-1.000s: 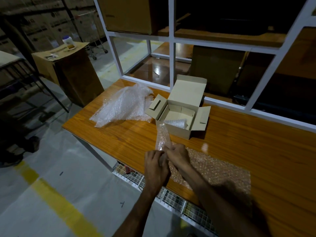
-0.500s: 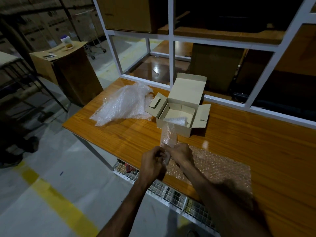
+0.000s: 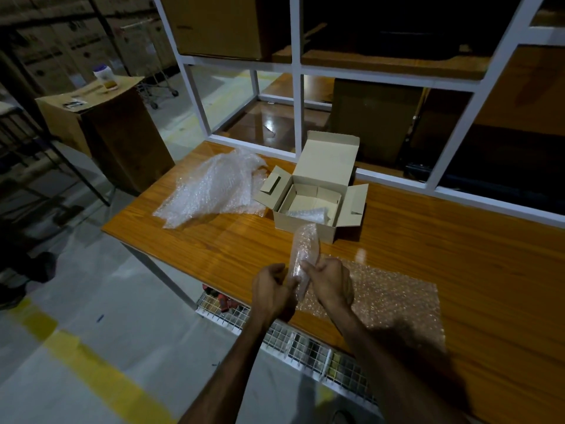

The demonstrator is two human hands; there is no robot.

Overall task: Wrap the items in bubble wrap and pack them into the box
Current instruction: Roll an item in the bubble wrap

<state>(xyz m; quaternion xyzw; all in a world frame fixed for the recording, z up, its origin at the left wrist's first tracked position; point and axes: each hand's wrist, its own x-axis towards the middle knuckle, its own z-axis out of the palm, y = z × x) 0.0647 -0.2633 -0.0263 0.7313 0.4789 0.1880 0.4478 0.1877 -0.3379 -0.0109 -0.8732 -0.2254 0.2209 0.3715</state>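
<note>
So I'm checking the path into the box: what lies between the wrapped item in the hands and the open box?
Nothing in the head view: only bare table lies below the wrapped item, whose tip overlaps the box front.

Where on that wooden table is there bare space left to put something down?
Bare wood runs along the table right of the open box, up to the white frame. Another free patch lies between the crumpled bubble wrap and the near edge. It is crowded where both hands hold the wrapped bundle above the flat sheet.

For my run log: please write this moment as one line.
hands: left and right hold wrapped item | box: open | step: wrapping
</note>
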